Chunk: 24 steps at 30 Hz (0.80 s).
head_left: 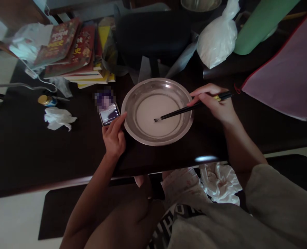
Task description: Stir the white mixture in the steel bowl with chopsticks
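A wide metal basin (157, 140) sits near the table's front edge with a pale, milky-looking content (153, 107) inside. In my right hand (215, 102) is a pair of black chopsticks (184, 110) with a gold band, slanting over the basin's right rim. Their tips are at the pale content and have something whitish on them. My left hand (114, 138) lies at the basin's left side, fingers apart, one fingertip touching the rim. Just beyond that hand, a phone (109, 114) with a lit screen lies beside the basin; the fingers are close to its lower edge.
Stacked books (72, 52) stand back left. Crumpled tissue (58, 118) and a small gold-lidded jar (47, 100) lie left. Behind the basin is a dark bag-like thing (153, 38). A tied white plastic bag (217, 43), green bottle (262, 26) and pinkish cloth (283, 69) are right.
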Each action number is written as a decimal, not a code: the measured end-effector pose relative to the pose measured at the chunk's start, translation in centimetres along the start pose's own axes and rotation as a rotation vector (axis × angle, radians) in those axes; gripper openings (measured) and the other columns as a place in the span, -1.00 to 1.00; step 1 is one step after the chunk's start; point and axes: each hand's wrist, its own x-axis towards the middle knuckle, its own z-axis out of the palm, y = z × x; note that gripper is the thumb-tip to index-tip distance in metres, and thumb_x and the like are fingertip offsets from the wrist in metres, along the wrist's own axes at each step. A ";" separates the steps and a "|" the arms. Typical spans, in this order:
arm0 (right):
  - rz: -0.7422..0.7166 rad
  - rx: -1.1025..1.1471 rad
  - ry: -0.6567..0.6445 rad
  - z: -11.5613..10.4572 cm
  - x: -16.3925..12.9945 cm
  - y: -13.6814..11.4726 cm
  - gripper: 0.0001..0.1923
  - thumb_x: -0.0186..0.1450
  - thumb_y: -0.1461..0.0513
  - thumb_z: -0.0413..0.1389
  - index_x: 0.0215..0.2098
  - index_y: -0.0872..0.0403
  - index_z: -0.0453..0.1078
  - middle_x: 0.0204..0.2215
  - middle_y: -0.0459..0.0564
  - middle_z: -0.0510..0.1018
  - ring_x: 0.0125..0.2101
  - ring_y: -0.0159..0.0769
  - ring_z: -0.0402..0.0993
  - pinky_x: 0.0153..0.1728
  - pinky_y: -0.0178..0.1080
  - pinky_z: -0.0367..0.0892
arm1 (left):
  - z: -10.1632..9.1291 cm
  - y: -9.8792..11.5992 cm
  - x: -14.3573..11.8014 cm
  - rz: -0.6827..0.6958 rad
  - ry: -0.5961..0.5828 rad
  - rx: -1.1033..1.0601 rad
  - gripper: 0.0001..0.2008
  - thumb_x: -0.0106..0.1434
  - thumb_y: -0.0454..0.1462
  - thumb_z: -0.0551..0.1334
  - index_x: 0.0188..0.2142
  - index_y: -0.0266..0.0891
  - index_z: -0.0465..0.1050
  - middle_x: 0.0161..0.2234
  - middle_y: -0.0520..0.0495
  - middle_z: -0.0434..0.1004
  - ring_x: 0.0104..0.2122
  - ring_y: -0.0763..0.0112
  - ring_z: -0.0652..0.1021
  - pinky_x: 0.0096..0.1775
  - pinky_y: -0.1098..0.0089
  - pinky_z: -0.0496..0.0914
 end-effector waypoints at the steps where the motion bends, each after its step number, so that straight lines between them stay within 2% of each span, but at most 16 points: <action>1: 0.010 -0.025 -0.028 0.1 0.0 0.0 -0.82 0.38 0.09 0.18 -0.18 -0.06 0.60 -0.40 -0.10 0.69 -0.34 -0.31 0.66 -0.22 -0.19 0.51 | 0.0 -0.1 0.0 -0.010 -0.003 0.006 -0.51 0.43 -0.23 -0.05 0.24 -0.18 0.42 0.13 -0.17 0.57 0.05 0.14 0.58 -0.06 0.17 0.31; 3: 0.008 -0.053 -0.026 0.1 0.0 0.1 -0.82 0.37 0.07 0.18 -0.17 -0.10 0.60 -0.36 -0.11 0.69 -0.31 -0.30 0.66 -0.19 -0.17 0.52 | 0.1 -0.1 0.0 -0.023 -0.002 0.018 -0.51 0.43 -0.26 -0.05 0.24 -0.16 0.42 0.14 -0.16 0.57 0.06 0.16 0.58 -0.05 0.18 0.31; 6: -0.032 -0.012 0.072 -0.2 0.1 0.4 -0.82 0.38 0.06 0.17 -0.18 -0.12 0.61 -0.39 -0.14 0.66 -0.39 -0.36 0.64 -0.30 -0.24 0.50 | 0.0 0.0 0.1 -0.014 0.002 0.029 -0.51 0.43 -0.31 -0.05 0.25 -0.14 0.41 0.14 -0.14 0.57 0.04 0.20 0.59 -0.07 0.20 0.30; 8: -0.048 0.039 0.093 -0.3 0.1 0.6 -0.81 0.39 0.07 0.16 -0.20 -0.11 0.61 -0.44 -0.16 0.64 -0.46 -0.39 0.62 -0.37 -0.28 0.47 | 0.0 0.1 0.1 0.000 -0.002 0.029 -0.51 0.43 -0.30 -0.05 0.26 -0.14 0.39 0.13 -0.14 0.58 0.03 0.20 0.60 -0.09 0.20 0.30; 10: -0.013 0.047 0.031 -0.1 0.1 0.4 -0.82 0.38 0.06 0.17 -0.20 -0.13 0.61 -0.45 -0.15 0.65 -0.44 -0.36 0.63 -0.36 -0.26 0.49 | -0.1 0.3 0.2 0.007 -0.009 0.023 -0.51 0.45 -0.27 -0.06 0.27 -0.15 0.38 0.13 -0.16 0.57 0.04 0.19 0.60 -0.09 0.20 0.30; 13: 0.046 -0.023 -0.062 0.2 0.0 0.0 -0.82 0.35 0.02 0.19 -0.21 -0.17 0.61 -0.38 -0.13 0.69 -0.32 -0.26 0.66 -0.24 -0.16 0.55 | -0.2 0.4 0.1 0.002 -0.017 0.010 -0.50 0.46 -0.21 -0.09 0.28 -0.18 0.37 0.15 -0.18 0.56 0.06 0.17 0.59 -0.06 0.18 0.30; 16: 0.045 -0.049 0.016 0.1 0.0 -0.1 -0.81 0.34 -0.01 0.19 -0.23 -0.17 0.62 -0.37 -0.13 0.70 -0.31 -0.24 0.66 -0.19 -0.11 0.56 | -0.1 0.3 0.0 -0.015 -0.024 0.001 -0.48 0.46 -0.17 -0.11 0.27 -0.17 0.38 0.15 -0.18 0.56 0.06 0.15 0.58 -0.04 0.15 0.30; 19: 0.037 0.021 0.091 -0.1 0.0 0.1 -0.79 0.34 -0.03 0.19 -0.27 -0.16 0.61 -0.46 -0.15 0.66 -0.43 -0.30 0.65 -0.32 -0.17 0.54 | -0.1 0.1 0.0 -0.027 -0.020 0.004 -0.49 0.46 -0.17 -0.10 0.26 -0.14 0.40 0.14 -0.16 0.57 0.05 0.15 0.59 -0.05 0.15 0.31; 21: 0.053 0.059 0.040 0.0 0.0 0.1 -0.78 0.34 -0.03 0.19 -0.28 -0.14 0.61 -0.46 -0.14 0.65 -0.45 -0.30 0.65 -0.36 -0.19 0.53 | -0.1 0.1 0.0 -0.021 -0.006 0.003 -0.51 0.46 -0.19 -0.08 0.25 -0.12 0.41 0.14 -0.15 0.57 0.04 0.16 0.59 -0.06 0.16 0.31; 24: 0.073 0.044 -0.059 0.3 0.0 -0.1 -0.79 0.33 0.00 0.21 -0.26 -0.12 0.62 -0.40 -0.10 0.69 -0.36 -0.26 0.68 -0.27 -0.15 0.56 | 0.0 0.0 0.0 -0.019 0.005 0.004 -0.52 0.46 -0.23 -0.07 0.25 -0.12 0.41 0.14 -0.14 0.56 0.05 0.16 0.59 -0.06 0.17 0.30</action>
